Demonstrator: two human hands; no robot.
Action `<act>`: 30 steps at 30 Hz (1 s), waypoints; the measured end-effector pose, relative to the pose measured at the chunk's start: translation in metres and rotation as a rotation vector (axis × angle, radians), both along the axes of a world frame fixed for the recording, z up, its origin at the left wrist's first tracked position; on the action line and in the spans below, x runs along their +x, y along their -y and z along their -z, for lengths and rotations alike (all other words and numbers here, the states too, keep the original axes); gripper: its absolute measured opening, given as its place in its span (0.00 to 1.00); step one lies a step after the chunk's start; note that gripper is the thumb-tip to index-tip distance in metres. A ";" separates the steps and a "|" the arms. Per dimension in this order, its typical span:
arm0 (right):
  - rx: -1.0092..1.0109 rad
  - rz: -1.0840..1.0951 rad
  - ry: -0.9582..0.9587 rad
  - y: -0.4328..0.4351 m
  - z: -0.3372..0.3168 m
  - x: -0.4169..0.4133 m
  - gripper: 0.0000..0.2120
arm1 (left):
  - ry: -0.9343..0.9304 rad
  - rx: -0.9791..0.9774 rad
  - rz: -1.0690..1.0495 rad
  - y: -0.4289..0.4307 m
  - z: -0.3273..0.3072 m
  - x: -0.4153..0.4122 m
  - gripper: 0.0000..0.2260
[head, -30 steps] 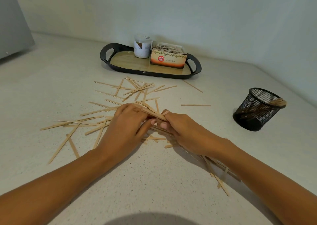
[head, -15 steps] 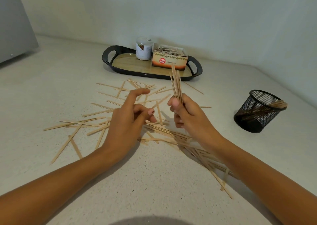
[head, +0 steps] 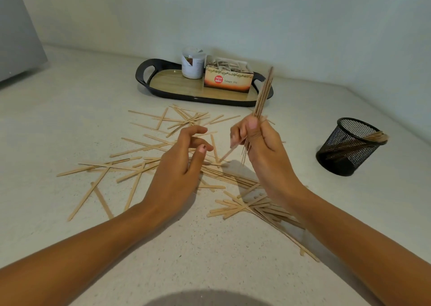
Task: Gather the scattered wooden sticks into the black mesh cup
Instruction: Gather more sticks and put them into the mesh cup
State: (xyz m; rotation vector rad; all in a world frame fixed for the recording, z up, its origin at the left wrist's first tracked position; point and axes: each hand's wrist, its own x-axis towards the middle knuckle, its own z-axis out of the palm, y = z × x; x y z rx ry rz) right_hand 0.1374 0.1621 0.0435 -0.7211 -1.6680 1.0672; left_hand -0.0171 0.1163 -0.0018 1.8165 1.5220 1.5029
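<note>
Right hand (head: pixel 261 142) gripping a near-upright bundle of thin pale wooden sticks (head: pixel 263 93).
Left hand (head: pixel 179 163) hovering, fingers loosely apart, gripping nothing; black mesh cup (head: pixel 349 147) standing far right.

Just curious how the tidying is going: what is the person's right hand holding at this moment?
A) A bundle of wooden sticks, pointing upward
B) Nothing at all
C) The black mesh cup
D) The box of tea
A: the right hand grips a bundle of wooden sticks that points upward, while the black mesh cup stands apart on the counter.
</note>
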 end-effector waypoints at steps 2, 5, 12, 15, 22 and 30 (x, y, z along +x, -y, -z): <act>-0.026 0.038 0.027 -0.004 0.006 0.002 0.13 | -0.002 -0.017 -0.023 -0.002 0.002 -0.002 0.11; -0.057 0.054 0.063 -0.010 0.014 0.005 0.11 | -0.033 -0.028 -0.017 -0.002 0.003 -0.002 0.10; -0.129 -0.017 -0.023 -0.012 0.017 0.005 0.12 | -0.094 -0.053 -0.007 -0.004 0.008 -0.002 0.10; -0.130 -0.036 -0.098 -0.013 0.013 0.010 0.15 | -0.164 -0.060 -0.007 -0.005 0.011 -0.002 0.09; -0.227 -0.062 -0.025 -0.010 0.021 0.009 0.20 | -0.269 -0.054 -0.010 -0.005 0.014 -0.002 0.09; -0.322 -0.132 -0.138 -0.001 0.005 0.009 0.26 | -0.228 0.026 0.159 0.002 0.004 0.004 0.13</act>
